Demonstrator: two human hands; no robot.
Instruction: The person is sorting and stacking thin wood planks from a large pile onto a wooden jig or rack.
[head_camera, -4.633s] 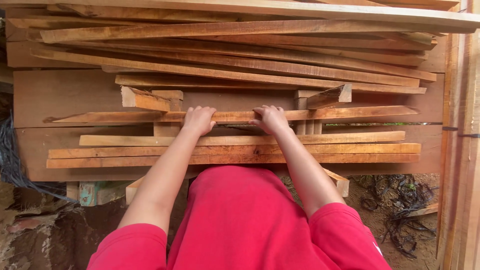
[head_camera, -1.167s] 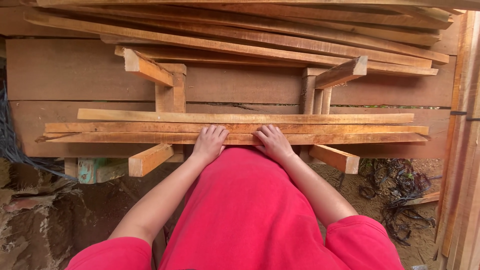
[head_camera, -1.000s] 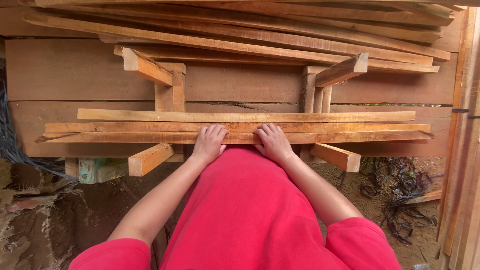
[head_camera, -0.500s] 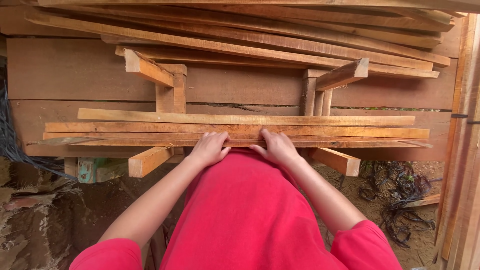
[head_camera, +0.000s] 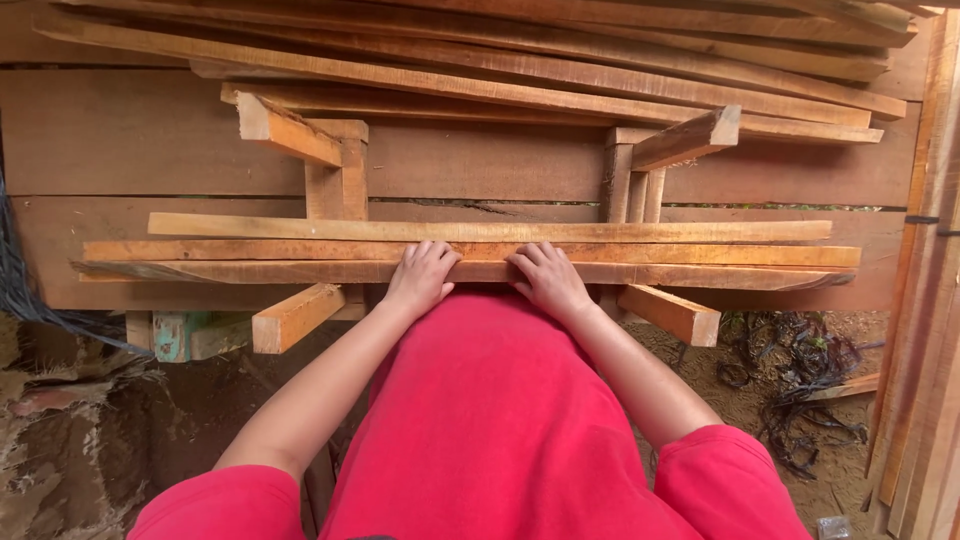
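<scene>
Single head cam, looks steeply down past wearer's chest; close on hands at slats, ground below.
</scene>
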